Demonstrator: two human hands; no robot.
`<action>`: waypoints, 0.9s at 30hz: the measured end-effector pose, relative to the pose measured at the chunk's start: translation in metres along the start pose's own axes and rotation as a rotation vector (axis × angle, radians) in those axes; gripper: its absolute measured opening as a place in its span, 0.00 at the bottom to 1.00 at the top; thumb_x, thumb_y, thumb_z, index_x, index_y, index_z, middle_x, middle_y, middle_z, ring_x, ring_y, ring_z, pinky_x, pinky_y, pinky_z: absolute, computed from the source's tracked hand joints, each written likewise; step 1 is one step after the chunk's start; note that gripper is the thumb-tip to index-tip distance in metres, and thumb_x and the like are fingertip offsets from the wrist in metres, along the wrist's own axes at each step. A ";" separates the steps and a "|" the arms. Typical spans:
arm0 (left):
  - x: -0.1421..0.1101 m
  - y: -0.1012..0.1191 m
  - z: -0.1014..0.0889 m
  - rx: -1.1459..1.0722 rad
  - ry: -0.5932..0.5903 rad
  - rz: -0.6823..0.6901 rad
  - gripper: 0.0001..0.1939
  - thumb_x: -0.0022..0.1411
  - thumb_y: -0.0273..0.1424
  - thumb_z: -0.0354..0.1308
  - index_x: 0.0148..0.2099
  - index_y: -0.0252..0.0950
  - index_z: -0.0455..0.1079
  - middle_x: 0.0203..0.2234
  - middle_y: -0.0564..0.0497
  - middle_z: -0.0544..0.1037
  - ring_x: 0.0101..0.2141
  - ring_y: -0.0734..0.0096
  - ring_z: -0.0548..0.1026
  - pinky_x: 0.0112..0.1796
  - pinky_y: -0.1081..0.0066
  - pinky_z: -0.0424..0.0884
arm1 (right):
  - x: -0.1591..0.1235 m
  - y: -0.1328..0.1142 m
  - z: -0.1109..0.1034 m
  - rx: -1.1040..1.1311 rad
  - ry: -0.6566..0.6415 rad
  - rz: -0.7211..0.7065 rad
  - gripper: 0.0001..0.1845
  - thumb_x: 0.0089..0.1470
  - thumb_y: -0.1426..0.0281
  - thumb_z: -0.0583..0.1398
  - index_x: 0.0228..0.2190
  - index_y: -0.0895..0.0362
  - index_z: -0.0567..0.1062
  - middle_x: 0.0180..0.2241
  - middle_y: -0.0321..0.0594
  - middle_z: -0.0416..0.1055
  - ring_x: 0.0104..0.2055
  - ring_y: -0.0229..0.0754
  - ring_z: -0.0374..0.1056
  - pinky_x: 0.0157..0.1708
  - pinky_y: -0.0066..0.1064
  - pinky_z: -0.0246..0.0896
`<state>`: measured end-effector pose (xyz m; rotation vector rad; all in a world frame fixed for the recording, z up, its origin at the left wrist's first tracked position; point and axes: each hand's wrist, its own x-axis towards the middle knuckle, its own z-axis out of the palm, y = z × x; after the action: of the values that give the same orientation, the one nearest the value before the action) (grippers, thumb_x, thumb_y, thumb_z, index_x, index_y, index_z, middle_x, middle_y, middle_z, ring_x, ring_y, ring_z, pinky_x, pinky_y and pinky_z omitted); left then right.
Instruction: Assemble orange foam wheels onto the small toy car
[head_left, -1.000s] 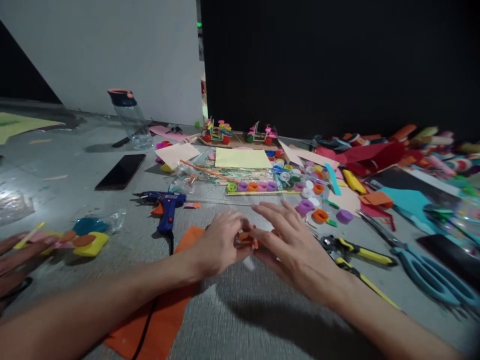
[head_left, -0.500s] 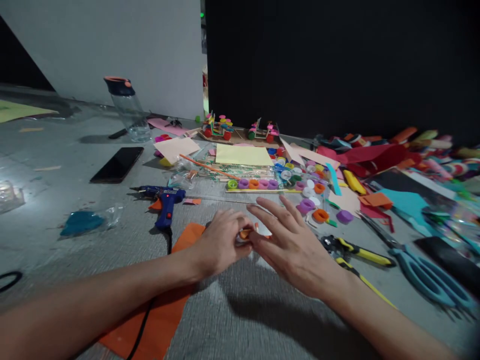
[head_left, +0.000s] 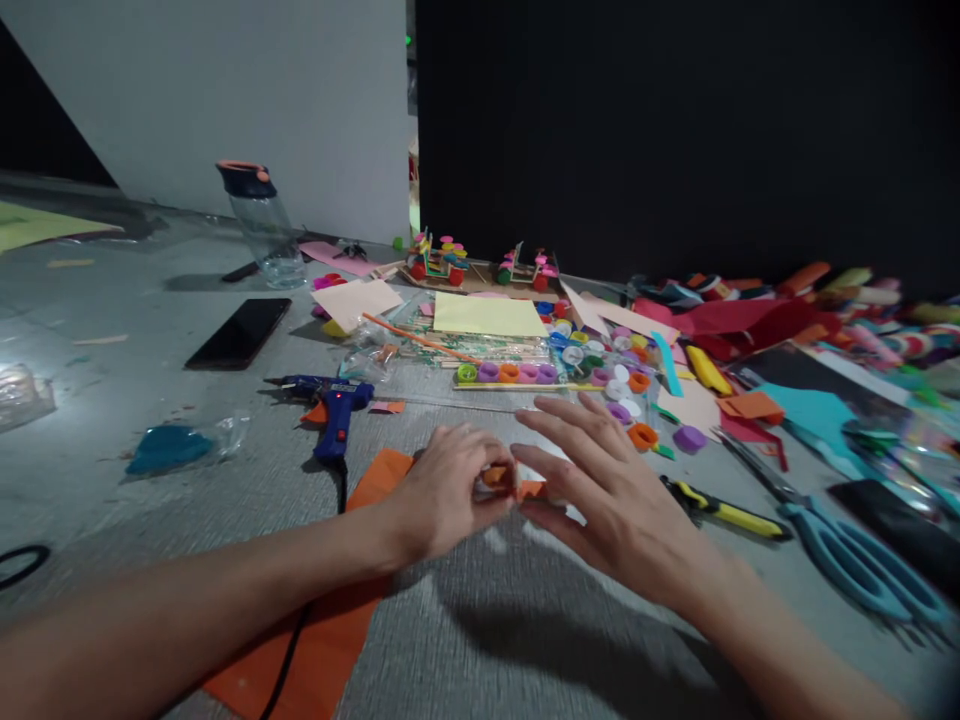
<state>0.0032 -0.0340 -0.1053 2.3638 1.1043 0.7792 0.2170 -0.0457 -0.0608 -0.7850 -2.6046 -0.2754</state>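
My left hand (head_left: 450, 485) is curled round a small orange and white piece (head_left: 495, 477), its thumb and fingers closed on it. The fingers cover much of the piece, so I cannot tell its exact kind. At its right side a folded-looking orange flap (head_left: 532, 489) shows. Beside it, my right hand (head_left: 600, 490) is spread, thumb and forefinger standing apart on either side of the flap. Under my left forearm lies an orange sheet (head_left: 337, 640), crossed by the black cord of a blue glue gun (head_left: 339, 418).
Blue-handled scissors (head_left: 840, 550) and yellow-handled pliers (head_left: 735, 515) lie to the right. Bottle caps (head_left: 643, 437), paper pieces and a yellow sheet (head_left: 491, 315) fill the middle. A phone (head_left: 238, 333), a water bottle (head_left: 270, 235) and a blue-green piece (head_left: 169, 448) are on the left.
My right thumb and forefinger have opened away from the piece, and the orange flap between them shows more. My left hand keeps its hold. The view has shifted slightly.
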 end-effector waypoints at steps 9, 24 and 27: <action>0.002 0.004 -0.003 0.003 0.050 -0.001 0.05 0.60 0.29 0.62 0.37 0.38 0.68 0.37 0.53 0.76 0.42 0.63 0.70 0.45 0.62 0.60 | -0.010 0.008 0.003 0.029 -0.057 0.097 0.19 0.61 0.61 0.62 0.51 0.53 0.69 0.61 0.48 0.67 0.68 0.56 0.52 0.66 0.66 0.42; 0.003 0.004 -0.002 0.001 0.001 0.001 0.07 0.58 0.26 0.64 0.38 0.36 0.69 0.36 0.51 0.75 0.41 0.62 0.69 0.45 0.61 0.60 | -0.026 0.021 -0.004 0.148 -0.257 0.277 0.31 0.49 0.67 0.70 0.52 0.52 0.67 0.54 0.45 0.71 0.64 0.57 0.58 0.62 0.61 0.53; 0.004 0.002 -0.002 0.002 -0.011 -0.014 0.07 0.57 0.25 0.64 0.38 0.36 0.69 0.36 0.51 0.75 0.42 0.62 0.69 0.45 0.61 0.60 | -0.026 0.023 -0.004 0.170 -0.254 0.314 0.30 0.46 0.70 0.71 0.50 0.53 0.68 0.51 0.46 0.72 0.59 0.55 0.63 0.55 0.52 0.63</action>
<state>0.0051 -0.0321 -0.1015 2.3565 1.1167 0.7600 0.2510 -0.0409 -0.0673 -1.2142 -2.6334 0.1447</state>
